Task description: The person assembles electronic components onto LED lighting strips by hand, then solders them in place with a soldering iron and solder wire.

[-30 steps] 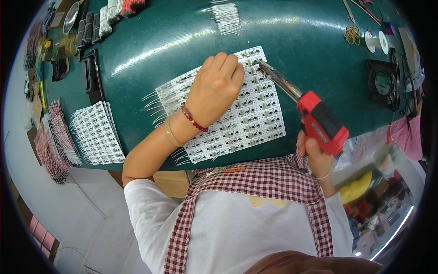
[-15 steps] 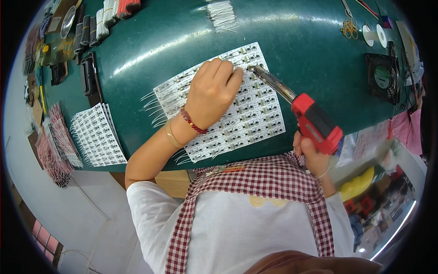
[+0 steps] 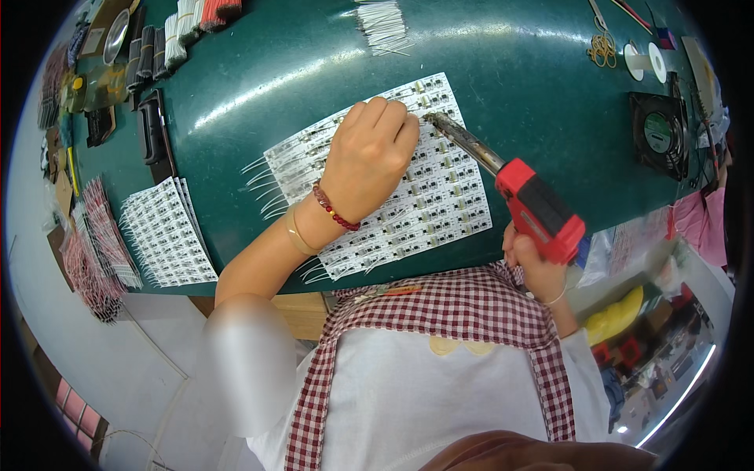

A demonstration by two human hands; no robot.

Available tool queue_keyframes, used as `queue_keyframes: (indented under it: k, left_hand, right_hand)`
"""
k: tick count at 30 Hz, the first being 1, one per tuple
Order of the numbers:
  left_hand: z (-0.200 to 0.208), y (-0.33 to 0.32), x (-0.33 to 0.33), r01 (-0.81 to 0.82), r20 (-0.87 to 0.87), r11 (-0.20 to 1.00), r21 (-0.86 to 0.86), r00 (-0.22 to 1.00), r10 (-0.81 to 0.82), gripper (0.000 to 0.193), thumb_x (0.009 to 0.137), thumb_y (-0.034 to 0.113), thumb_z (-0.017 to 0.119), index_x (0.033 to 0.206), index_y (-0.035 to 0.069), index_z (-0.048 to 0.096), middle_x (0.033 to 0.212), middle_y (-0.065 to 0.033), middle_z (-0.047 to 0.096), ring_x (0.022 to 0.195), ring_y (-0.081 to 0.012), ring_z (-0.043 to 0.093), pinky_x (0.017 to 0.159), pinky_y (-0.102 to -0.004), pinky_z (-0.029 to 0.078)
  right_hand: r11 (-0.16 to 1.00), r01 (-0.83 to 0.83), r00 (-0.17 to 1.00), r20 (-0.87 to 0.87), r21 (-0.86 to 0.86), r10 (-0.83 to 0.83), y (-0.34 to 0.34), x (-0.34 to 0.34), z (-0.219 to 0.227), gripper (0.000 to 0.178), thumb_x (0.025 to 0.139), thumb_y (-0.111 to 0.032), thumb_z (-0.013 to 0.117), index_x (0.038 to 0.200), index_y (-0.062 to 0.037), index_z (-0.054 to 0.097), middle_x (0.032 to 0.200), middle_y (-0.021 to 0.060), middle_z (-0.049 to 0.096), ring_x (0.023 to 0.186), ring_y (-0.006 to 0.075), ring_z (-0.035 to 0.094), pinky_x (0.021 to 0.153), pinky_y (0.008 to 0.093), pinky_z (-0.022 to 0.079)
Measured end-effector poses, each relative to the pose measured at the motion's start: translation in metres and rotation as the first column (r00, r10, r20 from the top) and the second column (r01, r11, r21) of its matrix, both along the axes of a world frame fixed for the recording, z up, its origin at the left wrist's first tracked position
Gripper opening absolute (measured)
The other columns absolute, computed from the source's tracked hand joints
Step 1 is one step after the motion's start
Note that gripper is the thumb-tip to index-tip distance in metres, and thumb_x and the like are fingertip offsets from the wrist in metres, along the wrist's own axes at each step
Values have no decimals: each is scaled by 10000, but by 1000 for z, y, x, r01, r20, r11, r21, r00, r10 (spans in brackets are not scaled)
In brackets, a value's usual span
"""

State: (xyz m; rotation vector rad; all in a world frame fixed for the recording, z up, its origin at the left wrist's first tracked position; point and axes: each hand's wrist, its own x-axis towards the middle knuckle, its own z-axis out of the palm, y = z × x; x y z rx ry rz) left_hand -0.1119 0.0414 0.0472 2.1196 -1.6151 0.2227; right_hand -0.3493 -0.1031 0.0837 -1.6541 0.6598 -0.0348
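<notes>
Glossy green tabletop (image 3: 542,102); wooden furniture (image 3: 305,316) beneath; bright light strip (image 3: 685,396), lower right.

Green tabletop (image 3: 542,94): white circuit-board panel (image 3: 428,192) near front edge; stacked panels (image 3: 169,235) left; white wires (image 3: 382,30) far side; spool (image 3: 633,63), black fan (image 3: 657,135) right.

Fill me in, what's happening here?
The person's right hand holds a red-and-black soldering gun, its tip at a white circuit-board panel, close to the left hand. That hand is over the panel; anything it holds is hidden. More panels lie to the left on the green table.
</notes>
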Motion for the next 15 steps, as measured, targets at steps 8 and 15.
queue_keyframes:
  k: [8, 15]
  left_hand:
    - [1, 1, -1, -10, 10, 1000, 29, 1000, 10, 86, 685, 37, 588, 765, 7, 598, 757, -74, 487, 747, -209, 510, 654, -313, 423]
    - [-2, 5, -1, 4, -29, 999, -54, 1000, -6, 242, 674, -17, 631, 907, 25, 677, 756, -53, 508, 703, -208, 508, 627, -328, 405]
  right_hand:
    - [986, 126, 992, 9, 106, -128, 6, 1, 13, 533, 895, -490, 613, 981, 33, 556, 666, 47, 540, 557, 104, 506, 530, 241, 430]
    - [997, 51, 999, 13, 50, -52, 5, -7, 10, 546, 911, -486, 592, 1040, 41, 538, 677, 45, 539, 558, 100, 498, 523, 236, 415]
